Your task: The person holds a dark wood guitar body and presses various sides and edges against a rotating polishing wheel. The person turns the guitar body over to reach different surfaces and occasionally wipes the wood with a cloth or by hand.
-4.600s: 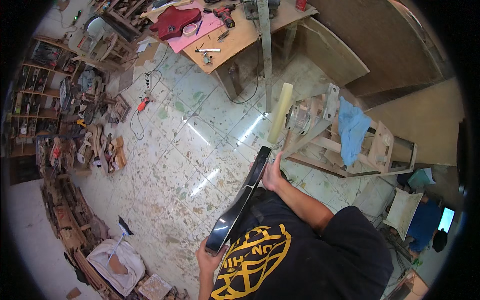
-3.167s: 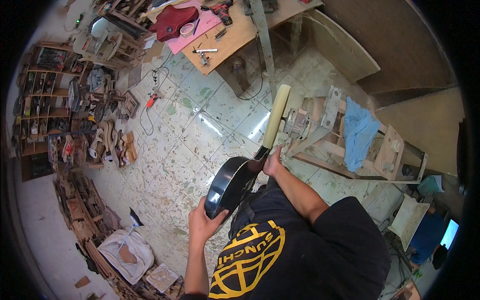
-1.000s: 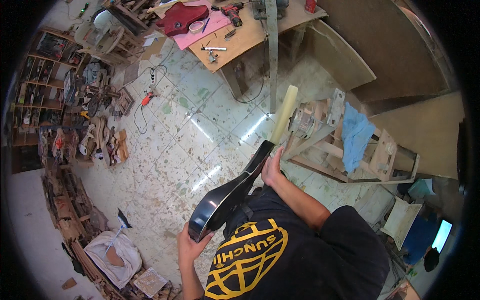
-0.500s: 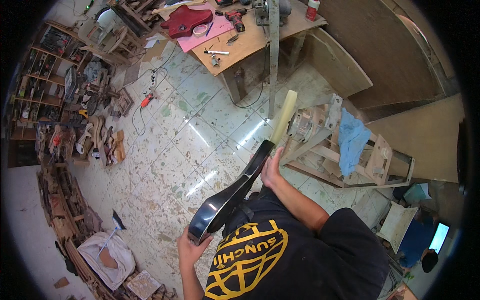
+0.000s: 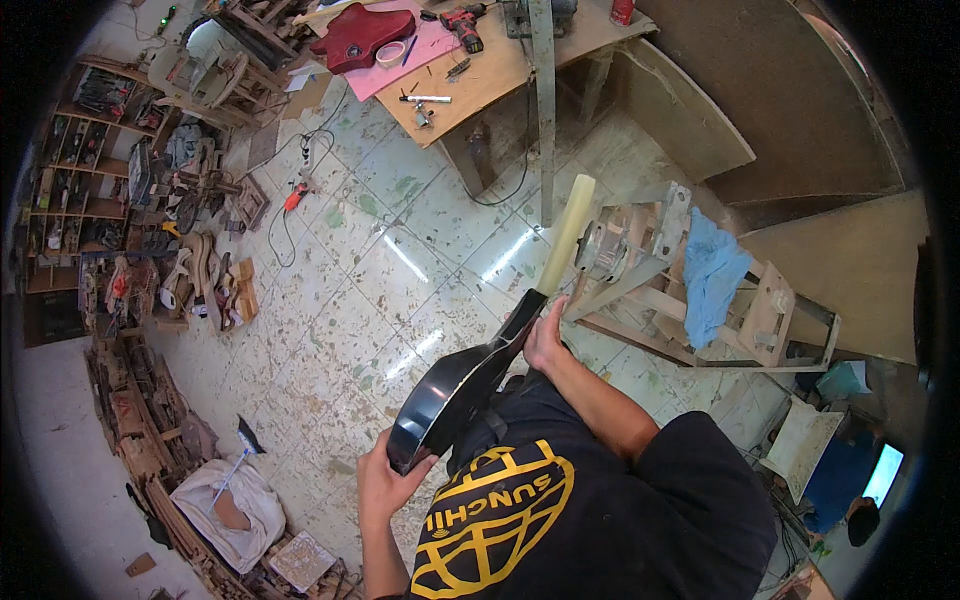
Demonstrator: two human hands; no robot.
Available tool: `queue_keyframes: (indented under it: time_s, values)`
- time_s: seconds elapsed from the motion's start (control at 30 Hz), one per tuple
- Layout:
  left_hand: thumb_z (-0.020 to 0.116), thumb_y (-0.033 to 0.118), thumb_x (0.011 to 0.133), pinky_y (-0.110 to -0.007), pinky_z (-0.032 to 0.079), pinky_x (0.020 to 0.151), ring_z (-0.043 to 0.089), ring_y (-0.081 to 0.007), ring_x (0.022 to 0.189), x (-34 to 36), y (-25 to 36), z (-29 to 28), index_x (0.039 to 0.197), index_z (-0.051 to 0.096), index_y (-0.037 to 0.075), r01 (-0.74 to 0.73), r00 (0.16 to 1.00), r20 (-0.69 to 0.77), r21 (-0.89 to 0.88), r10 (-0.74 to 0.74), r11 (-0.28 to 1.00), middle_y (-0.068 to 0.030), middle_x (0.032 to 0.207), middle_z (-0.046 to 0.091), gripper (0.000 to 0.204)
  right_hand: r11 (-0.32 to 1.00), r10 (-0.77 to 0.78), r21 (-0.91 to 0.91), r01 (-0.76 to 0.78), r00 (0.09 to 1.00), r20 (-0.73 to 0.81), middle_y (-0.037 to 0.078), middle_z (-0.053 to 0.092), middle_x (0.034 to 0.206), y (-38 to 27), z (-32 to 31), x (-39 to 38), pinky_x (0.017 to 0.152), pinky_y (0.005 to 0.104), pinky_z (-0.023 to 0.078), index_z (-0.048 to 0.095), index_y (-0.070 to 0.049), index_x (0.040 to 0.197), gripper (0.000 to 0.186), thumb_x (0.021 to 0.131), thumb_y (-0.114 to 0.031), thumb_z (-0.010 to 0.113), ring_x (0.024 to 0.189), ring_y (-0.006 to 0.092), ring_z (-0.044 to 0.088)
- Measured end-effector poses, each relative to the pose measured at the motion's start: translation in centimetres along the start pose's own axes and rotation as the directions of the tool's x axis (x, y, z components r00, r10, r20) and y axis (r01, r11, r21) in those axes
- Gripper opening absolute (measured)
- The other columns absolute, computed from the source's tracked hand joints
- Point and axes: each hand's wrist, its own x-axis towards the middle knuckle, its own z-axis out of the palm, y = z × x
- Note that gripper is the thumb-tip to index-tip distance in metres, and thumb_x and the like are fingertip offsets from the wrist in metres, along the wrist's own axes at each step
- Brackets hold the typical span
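A glossy black guitar body (image 5: 440, 385) is held at a slant in front of my torso, turned mostly edge-on. From its upper end a pale yellow rod (image 5: 567, 235) sticks out, pointing up and away. My left hand (image 5: 388, 482) grips the rounded lower end, thumb on one side and fingers partly hidden on the other. Near the rod's base, my right hand (image 5: 546, 338) supports the narrow upper end, with its palm and fingers against the black edge. Part of the right hand's grip is hidden behind the body.
A workbench (image 5: 480, 105) ahead carries a red guitar body (image 5: 362, 38), a cordless drill (image 5: 463, 27) and a tape roll (image 5: 390, 54). To the right stands a frame (image 5: 650, 300) with a blue cloth (image 5: 714, 280). An orange corded tool (image 5: 294, 197) lies on the floor. Shelves (image 5: 85, 170) line the left.
The black guitar body has rolled slightly, showing more of its glossy side. My left hand has moved a little up with its lower end. My right hand has hardly moved.
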Motion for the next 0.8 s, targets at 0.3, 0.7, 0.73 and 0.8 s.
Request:
queue_keyframes:
  time_s: [0.3,0.7,0.73,0.8]
  values:
    - [0.081,0.020,0.065,-0.034,0.051,0.066,0.069,-0.0278,0.073,3.9,5.0,0.4,0.104,0.058,0.001,0.055,0.996,0.067,0.050,-0.058,0.997,-0.0158,0.080,0.069,0.049,0.986,0.114,0.130,-0.107,0.992,-0.051,0.024,0.051,0.126,-0.8,-1.0,2.8,0.105,0.0467,0.030,0.043,-0.001,0.130,0.114,0.067,-0.092,0.014,0.115,0.0333,0.048]
    - [0.076,0.023,0.069,-0.036,0.050,0.061,0.066,-0.0314,0.065,8.6,7.8,2.4,0.109,0.058,0.004,0.003,0.991,0.133,0.165,-0.025,0.986,-0.0144,0.074,0.068,0.047,0.955,0.233,0.197,-0.223,0.972,-0.030,0.013,0.017,0.153,-1.0,-4.3,8.0,0.115,0.0397,0.014,0.016,-0.004,0.147,0.123,0.063,-0.094,0.014,0.140,0.0237,0.022]
    - [0.076,0.023,0.069,-0.036,0.050,0.061,0.066,-0.0314,0.065,8.9,7.6,2.6,0.109,0.058,0.004,0.007,0.991,0.133,0.163,-0.029,0.987,-0.0144,0.074,0.068,0.047,0.958,0.225,0.186,-0.216,0.974,-0.026,0.010,0.021,0.153,-1.4,-3.5,7.3,0.114,0.0371,0.017,0.020,-0.005,0.146,0.122,0.063,-0.094,0.014,0.139,0.0220,0.026]
    - [0.076,0.024,0.069,-0.037,0.049,0.060,0.065,-0.0326,0.064,9.7,7.7,2.9,0.108,0.058,0.004,-0.017,0.992,0.128,0.199,-0.009,0.980,-0.0150,0.072,0.067,0.047,0.962,0.213,0.182,-0.205,0.977,-0.024,0.008,0.025,0.152,-1.8,-3.9,8.0,0.113,0.0345,0.020,0.024,-0.006,0.145,0.121,0.063,-0.095,0.014,0.137,0.0203,0.030]
